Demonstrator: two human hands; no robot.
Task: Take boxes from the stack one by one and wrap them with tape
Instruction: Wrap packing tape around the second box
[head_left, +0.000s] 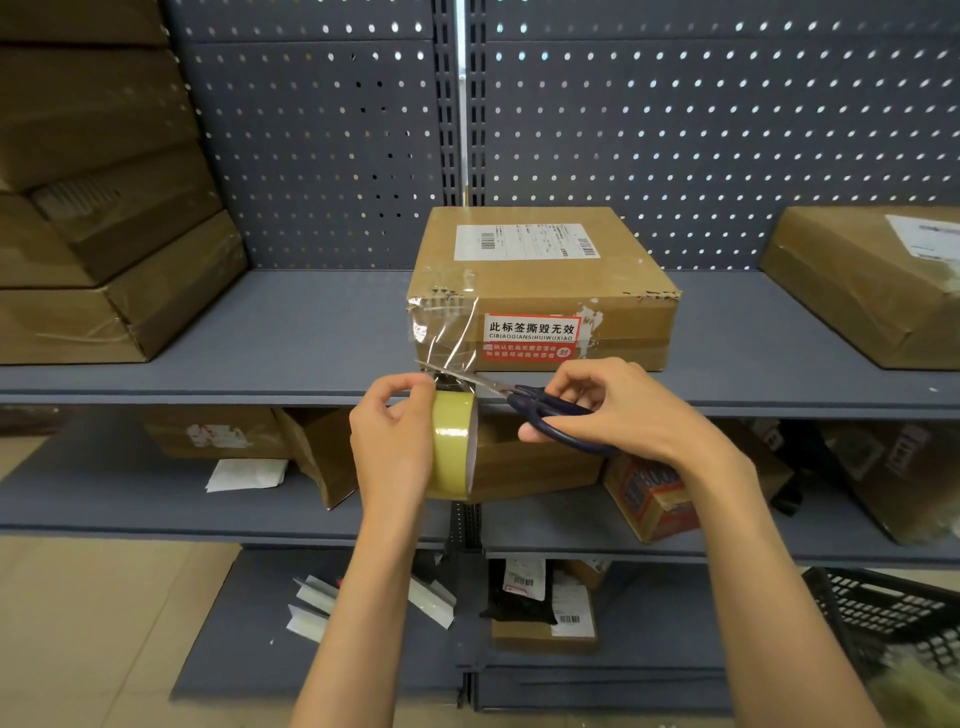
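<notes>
A brown cardboard box (545, 283) with a white shipping label and a red sticker sits on the grey shelf (311, 338). Clear tape (447, 332) runs down its front left corner to a yellowish tape roll (453, 447), which my left hand (395, 441) grips just below the shelf edge. My right hand (613, 410) holds dark-handled scissors (524, 402); their blades lie across the stretched tape right above the roll. A stack of brown boxes (104, 208) stands at the left of the shelf.
Another labelled box (872, 280) lies at the right end of the shelf. Lower shelves hold several boxes, papers and parcels. A black plastic basket (893, 623) stands at the bottom right. A perforated grey panel backs the shelving.
</notes>
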